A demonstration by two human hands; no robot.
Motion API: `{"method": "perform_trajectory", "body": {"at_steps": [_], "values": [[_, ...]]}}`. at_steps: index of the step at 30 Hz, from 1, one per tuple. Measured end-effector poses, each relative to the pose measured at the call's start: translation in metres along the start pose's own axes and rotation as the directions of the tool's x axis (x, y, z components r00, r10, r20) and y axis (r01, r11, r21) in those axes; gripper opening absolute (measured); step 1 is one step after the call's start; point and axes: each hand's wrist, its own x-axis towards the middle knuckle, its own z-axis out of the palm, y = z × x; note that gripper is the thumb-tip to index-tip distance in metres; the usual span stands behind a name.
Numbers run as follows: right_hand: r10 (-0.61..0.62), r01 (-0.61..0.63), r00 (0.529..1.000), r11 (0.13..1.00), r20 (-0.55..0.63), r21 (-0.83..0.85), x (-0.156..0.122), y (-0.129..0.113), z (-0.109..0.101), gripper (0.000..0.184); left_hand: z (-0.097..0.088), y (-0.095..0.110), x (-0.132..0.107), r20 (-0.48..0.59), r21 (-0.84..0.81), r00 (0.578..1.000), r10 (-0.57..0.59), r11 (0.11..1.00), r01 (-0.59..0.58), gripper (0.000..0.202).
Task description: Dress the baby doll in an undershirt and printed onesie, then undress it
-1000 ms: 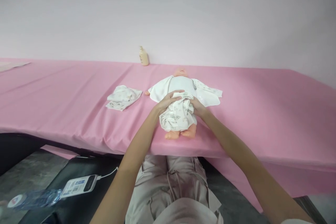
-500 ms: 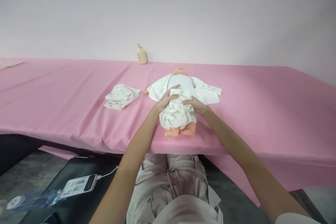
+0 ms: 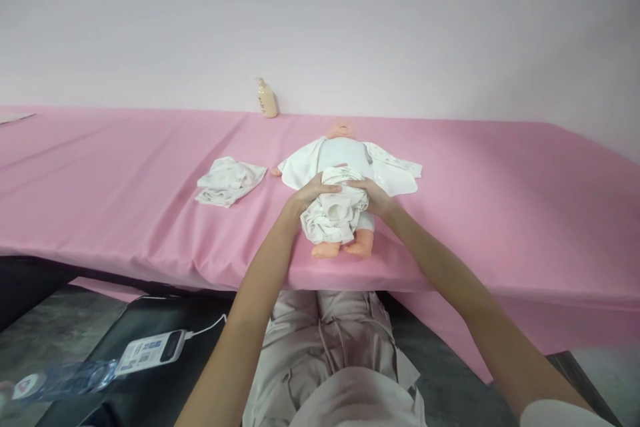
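Note:
A bunched white baby garment with a small print is held over the lower body of a baby doll. My left hand grips the garment's left side, thumb on top. At its right side my right hand grips it, fingers lying across the cloth. The doll lies on its back with its head away from me. Its feet show below the garment. A white top lies spread about the doll's chest and arms. The cloth hides most of its legs.
A folded white printed cloth lies to the left on the pink table cover. By the wall stands a pump bottle. Below the table edge, a black seat bears a white device with a cable and a plastic bottle.
The garment has been gathered and turned between my hands, so a rounded opening now faces up. Both hands stay on its sides. The view has tilted slightly down.

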Motion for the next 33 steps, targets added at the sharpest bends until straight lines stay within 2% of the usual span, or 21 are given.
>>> {"method": "perform_trajectory", "body": {"at_steps": [3,5,7,10,13,16,18,20,24,26,29,33], "values": [[0.028,-0.026,0.999,0.999,0.043,-0.047,-0.004,-0.006,0.003,0.038,0.004,-0.002,0.002,-0.132,-0.122,0.981,0.142,0.98,-0.159,0.079],[0.063,-0.06,0.997,0.995,0.041,-0.075,-0.006,-0.008,0.004,0.036,0.005,-0.004,0.005,-0.214,-0.136,0.962,0.169,0.97,-0.201,0.081],[0.086,-0.083,0.996,0.994,0.036,-0.065,-0.004,-0.008,0.003,0.032,0.005,-0.006,0.007,-0.233,-0.147,0.958,0.167,0.968,-0.205,0.083],[0.078,-0.079,0.995,0.997,0.058,0.002,0.0,-0.002,0.001,0.027,0.002,-0.009,0.009,-0.222,-0.177,0.964,0.148,0.966,-0.189,0.083],[0.014,-0.015,1.0,0.999,0.028,0.045,0.003,0.005,0.002,0.028,0.001,-0.011,0.01,-0.211,-0.191,0.971,0.111,0.97,-0.153,0.079],[-0.04,0.041,0.999,0.999,-0.031,0.029,0.001,0.006,0.006,0.032,0.001,-0.01,0.008,-0.201,-0.189,0.975,0.092,0.973,-0.13,0.074],[-0.036,0.036,0.999,0.999,-0.037,-0.004,-0.003,0.003,0.009,0.034,0.001,-0.008,0.007,-0.2,-0.184,0.975,0.095,0.974,-0.133,0.074],[0.005,-0.005,1.0,0.999,0.007,-0.04,-0.006,-0.001,0.009,0.039,0.001,-0.007,0.007,-0.197,-0.173,0.975,0.106,0.975,-0.141,0.075],[0.092,-0.067,0.976,0.99,0.199,-0.127,-0.008,-0.008,0.004,0.057,0.001,-0.008,0.008,-0.181,-0.127,0.975,0.127,0.98,-0.152,0.079],[0.114,-0.074,0.967,0.982,0.23,-0.176,-0.009,-0.008,0.001,0.064,0.001,-0.01,0.009,-0.177,-0.103,0.974,0.143,0.981,-0.163,0.081],[0.111,-0.079,0.973,0.984,0.2,-0.161,-0.009,-0.006,0.0,0.058,0.001,-0.01,0.01,-0.15,-0.09,0.977,0.155,0.981,-0.169,0.083],[0.1,-0.094,0.988,0.994,0.115,-0.06,-0.007,-0.001,-0.002,0.042,-0.001,-0.005,0.004,-0.014,-0.032,0.994,0.111,0.993,-0.111,0.088]]}}
